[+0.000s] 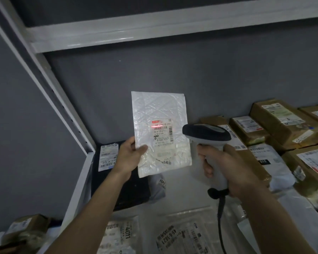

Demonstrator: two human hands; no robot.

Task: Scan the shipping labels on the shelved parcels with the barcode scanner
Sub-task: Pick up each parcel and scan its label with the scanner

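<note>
Right now a white padded mailer [160,132] stands upright above the shelf, its shipping label [162,132] crossed by a red scan line. Left hand [129,154] pinches its lower left edge; right hand [226,162] grips the barcode scanner [207,136] just beside it, aimed at the label. Brown cardboard parcels [275,120] lie to the right, a black parcel [128,186] beneath.

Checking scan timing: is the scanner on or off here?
On. A red line from the scanner lies across the barcode on the label of the white mailer that the left hand holds up.
</note>
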